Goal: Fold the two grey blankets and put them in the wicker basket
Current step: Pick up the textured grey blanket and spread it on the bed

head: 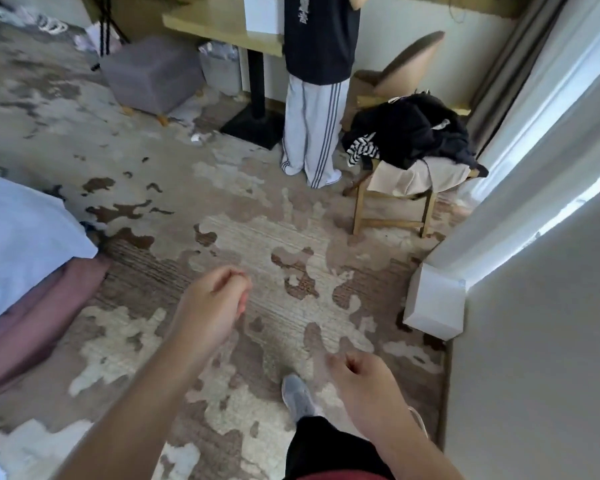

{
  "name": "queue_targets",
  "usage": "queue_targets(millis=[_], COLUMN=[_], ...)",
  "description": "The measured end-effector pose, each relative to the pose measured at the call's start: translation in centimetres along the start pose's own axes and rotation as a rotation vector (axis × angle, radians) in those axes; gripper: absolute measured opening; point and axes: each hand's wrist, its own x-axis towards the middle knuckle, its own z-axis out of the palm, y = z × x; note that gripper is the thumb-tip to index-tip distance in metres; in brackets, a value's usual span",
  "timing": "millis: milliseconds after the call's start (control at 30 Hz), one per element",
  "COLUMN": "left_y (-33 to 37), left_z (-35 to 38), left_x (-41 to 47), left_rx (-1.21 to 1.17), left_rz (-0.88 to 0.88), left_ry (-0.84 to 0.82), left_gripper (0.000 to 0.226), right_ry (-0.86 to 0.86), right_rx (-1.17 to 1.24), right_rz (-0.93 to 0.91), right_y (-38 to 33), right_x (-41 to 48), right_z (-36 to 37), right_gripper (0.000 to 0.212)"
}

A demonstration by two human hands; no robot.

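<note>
Neither a grey blanket nor a wicker basket shows in the head view. My left hand (212,303) hangs over the patterned carpet in the lower middle, fingers loosely curled, holding nothing. My right hand (359,382) is lower and to the right, above my grey shoe (297,396), its fingers also loosely curled and empty.
A bed corner with white sheet (21,237) juts in at left. A person in striped white trousers (310,133) stands at a desk ahead. A wooden stool piled with dark clothes (409,140) stands right of them. A grey ottoman (153,74) sits far left. A white wall corner (437,299) is at right.
</note>
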Motion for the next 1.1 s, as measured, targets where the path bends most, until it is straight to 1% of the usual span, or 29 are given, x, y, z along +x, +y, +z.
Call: queue_targets(millis=[133,267,367,500,600,667,733,833,1000,1100], left_y=[4.3,5.8,4.1,-0.3,-3.9,-5.6,-6.4,-5.1,-1.0,-0.3], left_z=[-1.0,-4.4,-7.8,-12.7,-16.1,-18.2,-20.9,-24.9,-31.5,-35.2], left_x=[8.0,13.9,16.3,18.9,22.4,25.8,30.4,38.0,51.2,57.5], left_rx=[0.035,0.050,0.015,-0.028,-0.082,-0.096,-0.126,-0.108,-0.021,0.007], left_rz=[-0.013,-0.026,-0.113,-0.320,-0.432,-0.461,-0.433,-0.365,-0.173,-0.101], left_ry=[0.088,0.189,0.300,0.439,0.485,0.491,0.469,0.438,0.383,0.377], left_gripper=[0.038,0.040,0.037,0.038,0.035,0.037,0.036,0.035,0.033,0.028], right_ry=[-0.077,-0.214,-0.337,-0.414,-0.462,-0.464,-0.475,-0.482,-0.354,-0.338], right_rx=[-0.023,-0.080,-0.068,-0.113,-0.131,-0.165,-0.197,-0.208,-0.137,-0.161], right_rz=[0.008,-0.125,-0.236,-0.352,-0.394,-0.395,-0.375,-0.337,-0.224,-0.174], right_y=[-5.4,-13.5,-20.1,-27.1,-31.4,-33.8,-36.3,-40.3,-45.4,-47.6], right_x=[10.8,19.6,24.7,30.1,34.5,37.3,40.1,43.9,50.4,54.5], right_z=[-0.5,1.0,4.1,10.2,15.6,18.8,21.3,23.2,24.9,27.5], right_gripper=[0.052,0.053,0.054,0.057,0.059,0.057,0.053,0.050,0.044,0.046])
